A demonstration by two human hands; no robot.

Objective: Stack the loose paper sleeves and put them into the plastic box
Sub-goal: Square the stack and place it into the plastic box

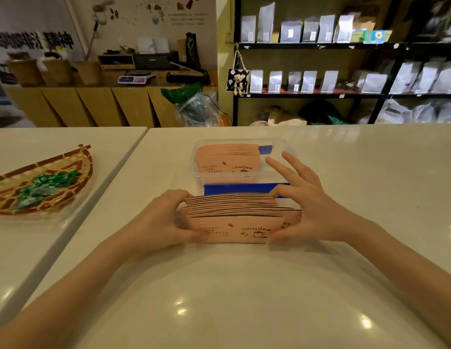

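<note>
While both palms press in from the ends, the left hand point(166, 217) wraps the 9 o'clock end of a stack point(234, 217) of pink paper sleeves, thumb on the near face and fingers curled behind. At the 3 o'clock end, the right hand point(307, 205) pinches the stack with thumb in front and one finger behind, its other fingers spread loose and pointing toward 11 o'clock. Standing on edge on the white tabletop point(232, 298), the stack shows a printed coffee cup and the word COFFEE on its front sleeve; its top edges are uneven, not yet flush.

Just beyond, at 12 o'clock, a blue strip point(234, 189) lies flat, partly hidden behind the stack. Touching its far side sits a clear plastic box point(201, 177), already holding a second row of pink sleeves point(227, 157) in its 9 o'clock half, with a blue patch behind them.

Far off at 9 o'clock, on a neighbouring tabletop, a woven tray point(75, 172) holds green wrapped sweets point(48, 185).
</note>
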